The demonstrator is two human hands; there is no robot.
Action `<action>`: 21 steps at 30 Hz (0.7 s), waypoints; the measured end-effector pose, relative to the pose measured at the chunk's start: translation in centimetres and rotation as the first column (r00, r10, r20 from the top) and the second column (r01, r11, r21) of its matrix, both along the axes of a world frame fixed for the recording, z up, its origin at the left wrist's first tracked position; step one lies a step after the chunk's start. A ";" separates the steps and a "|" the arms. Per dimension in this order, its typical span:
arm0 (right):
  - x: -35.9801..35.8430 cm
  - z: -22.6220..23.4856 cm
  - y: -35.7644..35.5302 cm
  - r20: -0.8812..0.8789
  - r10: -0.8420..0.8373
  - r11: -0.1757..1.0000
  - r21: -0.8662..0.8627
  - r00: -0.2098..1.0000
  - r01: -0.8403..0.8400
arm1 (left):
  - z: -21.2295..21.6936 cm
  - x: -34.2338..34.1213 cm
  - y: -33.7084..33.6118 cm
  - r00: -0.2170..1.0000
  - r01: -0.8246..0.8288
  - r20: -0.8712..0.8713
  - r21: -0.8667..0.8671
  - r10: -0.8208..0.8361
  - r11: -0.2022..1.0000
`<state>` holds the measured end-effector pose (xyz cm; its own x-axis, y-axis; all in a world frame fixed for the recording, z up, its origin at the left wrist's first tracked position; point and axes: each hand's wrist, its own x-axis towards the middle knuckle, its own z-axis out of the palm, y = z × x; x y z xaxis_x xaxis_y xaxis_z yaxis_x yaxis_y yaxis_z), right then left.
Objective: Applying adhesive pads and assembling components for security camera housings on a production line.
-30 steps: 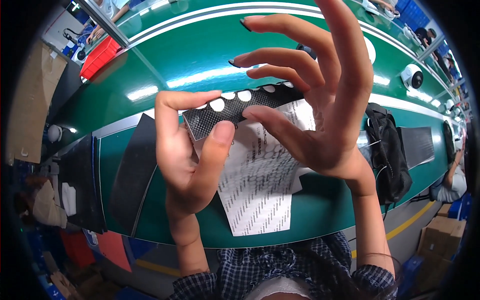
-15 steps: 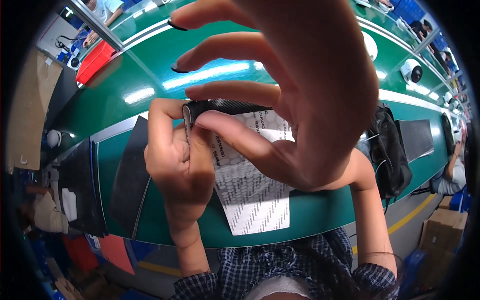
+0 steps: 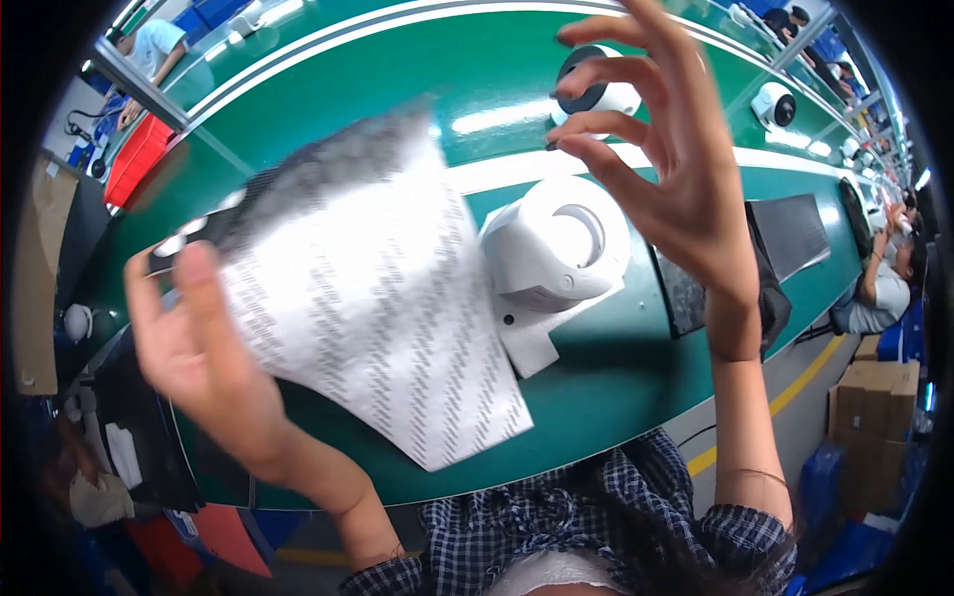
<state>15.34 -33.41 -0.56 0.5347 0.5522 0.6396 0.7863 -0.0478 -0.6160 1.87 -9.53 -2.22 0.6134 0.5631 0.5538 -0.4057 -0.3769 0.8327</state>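
The printed sheet (image 3: 368, 338) hangs left of the white rounded device (image 3: 566, 248), its far edge blurred; the left hand (image 3: 204, 348) pinches its dark-strip end between thumb and fingers. The step looks like handling this sheet beside the device. Right of and above the device, the right hand (image 3: 666, 179) is raised, thumb and a fingertip nearly meeting; whether anything sits between them I cannot tell. A next move would likely call for clearing the device's rim. Green tabletop (image 3: 368, 74) stretches behind the device; the table's near edge curves in front.
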 end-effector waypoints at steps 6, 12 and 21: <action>1.4 -2.3 -0.5 0.057 0.012 0.945 -0.328 0.998 0.007 | 0.7 -2.1 4.2 0.984 -0.174 -0.049 -0.088 0.170 0.981; 1.6 -3.7 0.0 0.195 0.035 0.924 -0.381 0.980 0.043 | 1.3 -2.9 5.2 0.963 -0.268 -0.034 -0.083 0.266 0.960; -0.2 -3.3 0.3 0.285 0.049 0.890 -0.447 0.957 0.088 | 1.2 -3.5 5.7 0.945 -0.327 -0.036 -0.060 0.326 0.943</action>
